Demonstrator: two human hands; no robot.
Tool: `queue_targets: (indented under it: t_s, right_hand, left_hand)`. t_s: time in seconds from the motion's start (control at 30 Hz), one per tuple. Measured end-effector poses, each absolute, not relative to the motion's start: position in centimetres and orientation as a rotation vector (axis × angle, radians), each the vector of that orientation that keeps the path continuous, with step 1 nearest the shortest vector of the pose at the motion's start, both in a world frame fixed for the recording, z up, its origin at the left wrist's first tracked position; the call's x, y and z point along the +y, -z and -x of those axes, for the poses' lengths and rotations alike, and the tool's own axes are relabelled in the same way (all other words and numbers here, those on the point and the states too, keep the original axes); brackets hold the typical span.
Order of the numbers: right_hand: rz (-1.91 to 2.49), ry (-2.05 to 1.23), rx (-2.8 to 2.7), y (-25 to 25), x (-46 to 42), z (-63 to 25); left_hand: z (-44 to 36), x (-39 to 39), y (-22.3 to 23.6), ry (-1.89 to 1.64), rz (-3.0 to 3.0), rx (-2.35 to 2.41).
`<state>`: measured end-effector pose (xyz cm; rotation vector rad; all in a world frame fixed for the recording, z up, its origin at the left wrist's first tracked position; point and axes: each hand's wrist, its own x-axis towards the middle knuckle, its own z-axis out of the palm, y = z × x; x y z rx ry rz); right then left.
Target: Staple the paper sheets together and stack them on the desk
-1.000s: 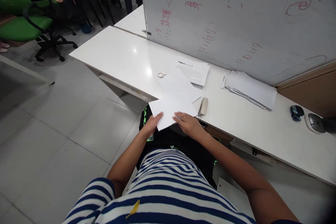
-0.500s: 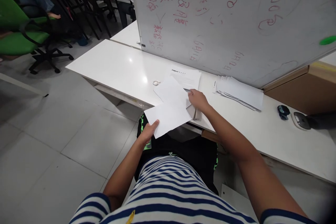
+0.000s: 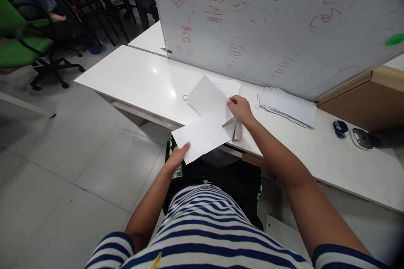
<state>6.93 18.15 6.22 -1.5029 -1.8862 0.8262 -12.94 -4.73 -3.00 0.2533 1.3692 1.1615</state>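
My left hand (image 3: 179, 157) is closed on the lower left edge of a white paper sheet (image 3: 202, 136), thumb on top, held above my lap at the desk's front edge. My right hand (image 3: 240, 108) pinches the right corner of a second paper sheet (image 3: 210, 97), which is tilted up over the desk. Both pieces are blank on the side I see. Under the raised sheet, printed paper (image 3: 232, 87) shows in part. Close below my right hand lies a beige oblong object (image 3: 237, 131); its kind is unclear. A small white loop (image 3: 184, 98) is partly hidden behind the raised sheet.
A stack of papers (image 3: 287, 107) lies to the right on the white desk (image 3: 132, 80). Behind it stands a whiteboard (image 3: 252, 21) with red writing. Farther right are a dark small object (image 3: 340, 128) and a cardboard box (image 3: 356, 96). A green chair (image 3: 28, 50) is at left.
The upper sheet has lifted and separated from the one in my left hand, raised by my right hand. The dark pointed sliver at my right fingertips no longer shows.
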Motion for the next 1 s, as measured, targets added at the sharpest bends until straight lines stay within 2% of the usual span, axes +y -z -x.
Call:
queue_targets:
  t_s: [0.17, 0.3, 0.4, 0.6, 1.0]
  right_hand:
    - [1.169, -0.481, -1.867, -8.5, 15.4, -7.5]
    - [0.855, -0.126, -2.172, -7.4, 11.3, -8.1]
    - [0.554, -0.122, -2.483, -4.4, 8.2, -8.9]
    - [0.479, -0.149, -2.599, 0.6, 4.4, -10.6]
    - [0.511, -0.057, -2.571, 1.5, 3.2, -11.5]
  left_hand:
    - [13.1, -4.7, 2.8, -1.18, -0.224, 1.339]
    - [13.7, -4.7, 2.4, -1.184, -0.258, 1.298]
    - [14.4, -4.6, 2.0, -1.174, -0.284, 1.238]
    - [15.2, -4.5, 1.1, -1.225, -0.299, 1.05]
    - [15.0, -4.4, 1.0, -1.196, -0.22, 0.971]
